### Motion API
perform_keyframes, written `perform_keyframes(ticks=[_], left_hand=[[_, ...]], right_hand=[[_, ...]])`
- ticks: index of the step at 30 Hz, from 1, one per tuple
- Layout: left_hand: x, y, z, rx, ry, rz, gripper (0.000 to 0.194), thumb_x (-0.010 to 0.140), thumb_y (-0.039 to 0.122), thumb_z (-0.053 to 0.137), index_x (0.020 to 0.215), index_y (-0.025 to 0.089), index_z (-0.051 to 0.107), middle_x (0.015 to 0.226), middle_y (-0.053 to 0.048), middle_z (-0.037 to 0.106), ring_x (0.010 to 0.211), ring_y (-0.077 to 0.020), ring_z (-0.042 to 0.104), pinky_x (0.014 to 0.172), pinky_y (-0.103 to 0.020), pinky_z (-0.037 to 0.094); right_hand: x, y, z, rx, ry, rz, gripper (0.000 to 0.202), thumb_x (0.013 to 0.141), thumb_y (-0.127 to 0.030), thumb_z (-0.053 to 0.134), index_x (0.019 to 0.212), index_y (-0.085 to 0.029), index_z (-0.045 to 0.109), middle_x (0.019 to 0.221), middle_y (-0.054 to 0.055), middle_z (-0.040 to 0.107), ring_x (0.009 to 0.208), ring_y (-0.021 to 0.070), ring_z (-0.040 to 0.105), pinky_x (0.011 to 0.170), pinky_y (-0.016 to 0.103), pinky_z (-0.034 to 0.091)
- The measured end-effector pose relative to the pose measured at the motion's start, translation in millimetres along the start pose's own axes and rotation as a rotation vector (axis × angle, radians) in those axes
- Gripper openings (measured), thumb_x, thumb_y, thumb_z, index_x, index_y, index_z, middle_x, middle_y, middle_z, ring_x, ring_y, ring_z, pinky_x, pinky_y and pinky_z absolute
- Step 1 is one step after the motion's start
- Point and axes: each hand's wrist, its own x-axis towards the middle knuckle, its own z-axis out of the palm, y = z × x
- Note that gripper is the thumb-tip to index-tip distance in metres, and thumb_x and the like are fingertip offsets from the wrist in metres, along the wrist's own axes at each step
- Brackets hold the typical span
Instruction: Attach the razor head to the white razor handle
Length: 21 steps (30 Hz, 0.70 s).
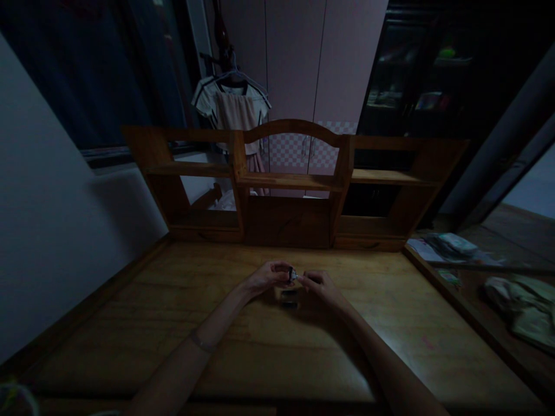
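Over the middle of the wooden desk my left hand (pixel 271 275) is closed on a small black-and-white object (pixel 292 275), too small and dim to name. My right hand (pixel 321 285) is pinched at the object's right end, where a tiny pale piece shows by the fingertips. What exactly the right fingers grip cannot be made out. Just below the hands, two short dark pieces lie on the desk one under the other: an upper dark piece (pixel 289 293) and a lower dark piece (pixel 289 304). A band circles my left wrist.
The light wooden desk (pixel 208 352) carries a shelf unit (pixel 288 184) along its back edge. A white wall (pixel 73 231) borders the left side. Beyond the right edge lie papers and a plastic bag (pixel 455 245) and pale cloth (pixel 526 303). Clothes (pixel 236 110) hang behind the shelf.
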Motion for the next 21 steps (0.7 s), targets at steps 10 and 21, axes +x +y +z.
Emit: perform_keyframes(ticks=[10,21], left_hand=[[0.1,-0.1,-1.0,0.129,-0.004,0.026,0.040,0.061,0.031,0.080,0.093,0.013,0.065,0.085,-0.007,0.068,0.071,-0.0177,0.066,0.065,-0.029,0.052],[-1.6,2.0,-1.6,0.200,0.005,0.023,0.035,0.060,0.028,0.080,0.088,0.011,0.069,0.083,-0.008,0.069,0.068,-0.0152,0.064,0.060,-0.023,0.050]], right_hand=[[1.6,1.4,-0.8,-0.004,-0.037,0.009,0.045,0.082,-0.055,0.051,0.062,-0.015,0.055,0.058,-0.003,0.044,0.058,0.0112,0.041,0.053,0.022,0.028],[2.8,8.0,-6.0,0.010,-0.147,0.056,0.049,0.081,-0.059,0.050,0.063,-0.014,0.056,0.060,-0.001,0.047,0.056,0.0102,0.041,0.052,0.022,0.029]])
